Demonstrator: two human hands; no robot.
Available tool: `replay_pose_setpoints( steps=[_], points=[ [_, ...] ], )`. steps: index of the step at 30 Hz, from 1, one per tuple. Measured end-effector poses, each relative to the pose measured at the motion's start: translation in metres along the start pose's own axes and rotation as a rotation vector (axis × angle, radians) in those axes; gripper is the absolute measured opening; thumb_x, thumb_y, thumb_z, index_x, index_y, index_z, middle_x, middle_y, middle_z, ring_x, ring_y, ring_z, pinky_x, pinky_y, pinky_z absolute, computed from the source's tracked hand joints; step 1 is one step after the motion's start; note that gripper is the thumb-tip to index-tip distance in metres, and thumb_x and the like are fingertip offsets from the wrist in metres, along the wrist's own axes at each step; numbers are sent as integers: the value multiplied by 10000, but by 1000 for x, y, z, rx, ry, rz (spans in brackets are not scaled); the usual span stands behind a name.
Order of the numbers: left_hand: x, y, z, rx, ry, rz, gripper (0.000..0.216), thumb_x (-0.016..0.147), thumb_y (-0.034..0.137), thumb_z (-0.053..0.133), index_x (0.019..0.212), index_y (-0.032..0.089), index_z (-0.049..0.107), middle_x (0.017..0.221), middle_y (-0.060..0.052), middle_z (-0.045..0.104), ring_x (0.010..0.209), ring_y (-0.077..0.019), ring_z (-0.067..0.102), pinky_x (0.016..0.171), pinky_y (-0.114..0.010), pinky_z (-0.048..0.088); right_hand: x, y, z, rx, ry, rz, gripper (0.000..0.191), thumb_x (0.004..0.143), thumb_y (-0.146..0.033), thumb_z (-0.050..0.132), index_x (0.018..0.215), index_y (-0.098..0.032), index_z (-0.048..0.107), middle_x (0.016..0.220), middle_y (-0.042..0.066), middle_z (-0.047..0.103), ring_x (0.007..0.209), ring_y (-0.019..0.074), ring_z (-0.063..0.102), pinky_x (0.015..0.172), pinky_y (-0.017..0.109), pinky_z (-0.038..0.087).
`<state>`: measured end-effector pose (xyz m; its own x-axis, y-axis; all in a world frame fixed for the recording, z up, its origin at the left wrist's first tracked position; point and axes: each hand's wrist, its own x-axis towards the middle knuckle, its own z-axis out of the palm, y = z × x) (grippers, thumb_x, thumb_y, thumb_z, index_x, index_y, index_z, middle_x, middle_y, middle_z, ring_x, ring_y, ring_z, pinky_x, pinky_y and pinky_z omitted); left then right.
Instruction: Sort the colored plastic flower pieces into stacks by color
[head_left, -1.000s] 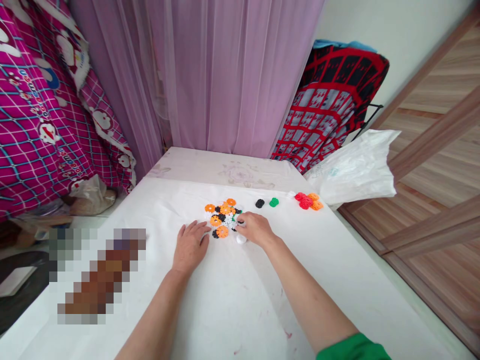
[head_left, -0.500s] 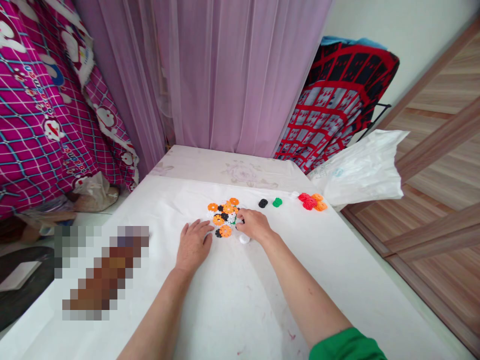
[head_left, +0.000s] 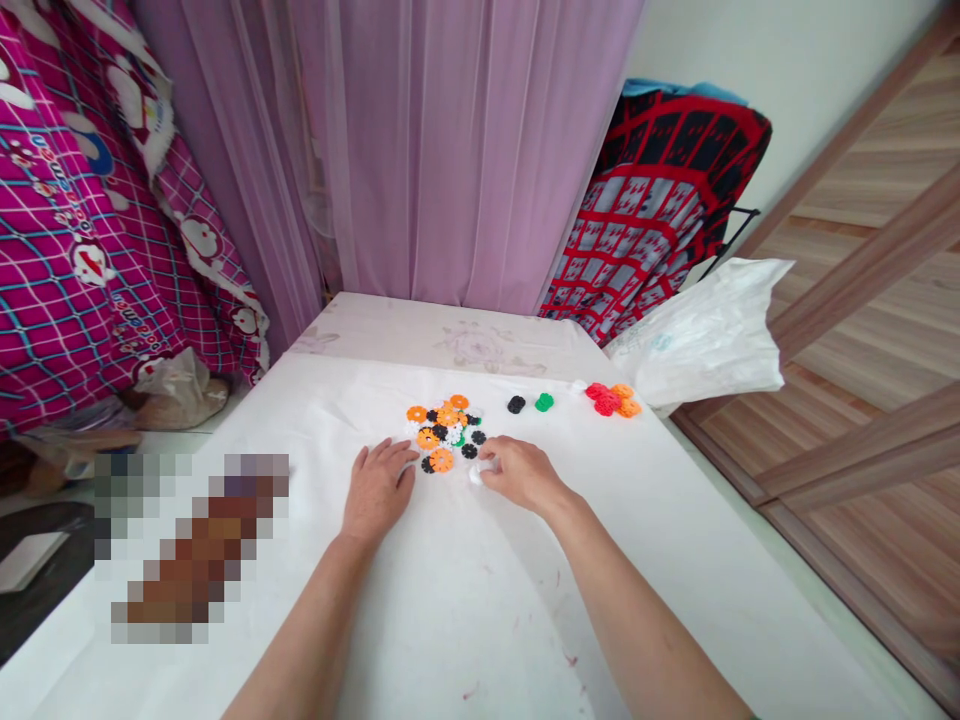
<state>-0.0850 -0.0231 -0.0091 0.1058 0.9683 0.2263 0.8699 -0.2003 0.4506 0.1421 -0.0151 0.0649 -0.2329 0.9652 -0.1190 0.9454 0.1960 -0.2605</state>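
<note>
My left hand [head_left: 377, 488] lies flat on the white table cover [head_left: 450, 600], fingers stretched toward a pile of small orange, black, white and green plastic discs [head_left: 444, 430]. My right hand [head_left: 520, 470] rests just right of the pile, its fingers curled round a small white disc [head_left: 477, 474] at the fingertips. A lone black disc [head_left: 516, 404] and a green disc [head_left: 544, 402] lie farther back. A little heap of red and orange discs [head_left: 611, 399] sits at the back right.
A white plastic bag [head_left: 705, 340] lies at the table's back right corner. Purple curtains [head_left: 450, 150] hang behind. A pink patterned blanket [head_left: 82, 250] is at the left, a red and black one [head_left: 660, 200] at the right. A blurred patch [head_left: 191, 545] covers part of the table's left.
My right hand has drawn back from the pile toward me, with the white disc at its fingertips. My left hand has stayed flat in place.
</note>
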Motion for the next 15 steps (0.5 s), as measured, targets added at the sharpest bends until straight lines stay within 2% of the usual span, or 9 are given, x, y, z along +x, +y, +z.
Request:
replay_pose_setpoints(
  steps=[4, 8, 12, 15],
  points=[
    [0, 0, 0, 4, 2, -5, 325, 887, 239, 437, 1086, 293, 688, 1313, -22, 644, 1323, -273, 489, 1128, -570, 297, 3, 1, 0, 10, -9, -17, 249, 787, -288, 600, 1019, -267, 689, 1051, 0, 695, 900, 164, 632, 757, 253, 398],
    [0, 0, -1, -4, 3, -4, 320, 881, 234, 444, 1077, 292, 691, 1315, -27, 642, 1323, -276, 490, 1124, -573, 302, 17, 13, 1, 11, 45, 16, 219, 842, -297, 558, 1008, -275, 698, 1097, -2, 687, 911, 155, 640, 772, 255, 410],
    [0, 1, -2, -5, -5, -5, 322, 884, 235, 442, 1082, 291, 689, 1319, -27, 640, 1324, -275, 488, 1124, -573, 302, 39, 22, 7, -68, 42, 104, 297, 838, -242, 543, 1098, -266, 684, 1159, 28, 683, 1008, 186, 636, 816, 275, 423],
    [0, 1, -1, -10, -2, -10, 322, 880, 234, 449, 1077, 302, 694, 1311, -22, 644, 1323, -273, 488, 1126, -571, 302, 51, 21, 11, -82, 11, 137, 363, 821, -326, 589, 1169, -249, 654, 1184, 56, 673, 1025, 208, 636, 805, 281, 436]
  ],
)
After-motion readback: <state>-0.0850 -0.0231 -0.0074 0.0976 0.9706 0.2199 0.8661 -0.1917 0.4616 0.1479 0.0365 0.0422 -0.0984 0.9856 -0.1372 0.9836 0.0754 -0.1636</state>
